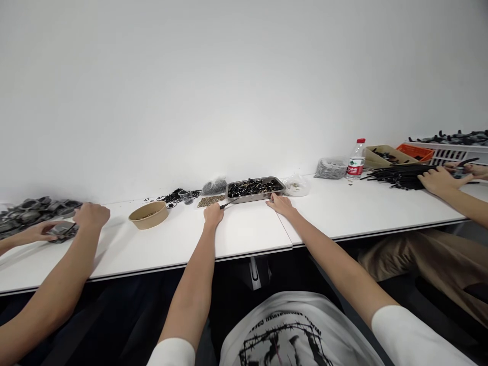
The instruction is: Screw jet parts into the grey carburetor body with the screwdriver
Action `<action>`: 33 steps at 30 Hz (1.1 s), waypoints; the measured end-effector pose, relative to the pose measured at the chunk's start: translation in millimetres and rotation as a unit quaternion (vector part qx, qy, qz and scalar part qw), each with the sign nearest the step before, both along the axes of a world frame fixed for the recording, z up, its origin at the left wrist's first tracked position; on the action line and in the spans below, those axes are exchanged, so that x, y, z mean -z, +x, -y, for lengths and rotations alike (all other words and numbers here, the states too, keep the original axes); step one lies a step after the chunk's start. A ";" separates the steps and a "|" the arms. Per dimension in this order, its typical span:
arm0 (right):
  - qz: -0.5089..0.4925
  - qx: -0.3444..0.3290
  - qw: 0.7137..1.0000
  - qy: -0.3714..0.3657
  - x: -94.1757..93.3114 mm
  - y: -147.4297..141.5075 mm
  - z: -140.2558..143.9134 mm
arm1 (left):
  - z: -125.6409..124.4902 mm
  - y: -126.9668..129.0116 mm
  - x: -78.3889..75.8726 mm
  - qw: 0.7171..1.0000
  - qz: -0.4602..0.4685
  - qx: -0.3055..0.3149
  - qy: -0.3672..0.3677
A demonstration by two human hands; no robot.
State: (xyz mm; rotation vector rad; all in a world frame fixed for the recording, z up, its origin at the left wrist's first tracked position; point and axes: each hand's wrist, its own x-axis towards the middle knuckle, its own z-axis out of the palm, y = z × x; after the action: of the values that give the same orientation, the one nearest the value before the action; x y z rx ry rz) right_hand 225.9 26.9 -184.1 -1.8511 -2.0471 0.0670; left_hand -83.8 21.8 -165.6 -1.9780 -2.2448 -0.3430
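Note:
My left hand (pixel 212 214) rests on the white table (pixel 244 231), closed around a thin dark tool (pixel 227 204) whose tip points toward a metal tray (pixel 232 199). The tray holds several small black parts (pixel 253 187). My right hand (pixel 280 204) lies flat with fingers spread, touching the tray's front right corner and holding nothing. A patch of small brownish pieces (pixel 210 201) lies just beyond my left hand.
A brown paper bowl (pixel 149 215), a small clear cup (pixel 186 196), black rings (pixel 171 195) and plastic bags (pixel 296 185) sit nearby. A co-worker's hands (pixel 90 216) at left handle grey parts (pixel 61 231). At right another person's hand (pixel 438 179) touches black rods (pixel 400 175); a water bottle (pixel 356 161) and bins (pixel 415 152) stand there.

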 end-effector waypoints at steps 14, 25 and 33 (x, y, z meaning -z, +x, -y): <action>0.003 -0.003 1.000 0.005 0.7 0.7 -2.0 | 0.5 0.5 0.2 1.000 0.000 0.000 0.005; 0.000 -0.001 1.000 0.005 1.1 0.6 -2.6 | -0.3 1.0 0.6 1.000 0.004 -0.005 0.004; 0.001 -0.001 1.000 0.006 1.8 0.9 -3.8 | 1.0 2.1 -0.8 1.000 0.004 -0.010 0.004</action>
State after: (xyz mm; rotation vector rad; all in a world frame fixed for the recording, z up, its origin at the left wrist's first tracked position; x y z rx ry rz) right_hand 226.8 30.7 -185.9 -1.8436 -2.0461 0.0539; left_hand -81.7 20.8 -164.7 -1.9526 -2.2623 -0.3572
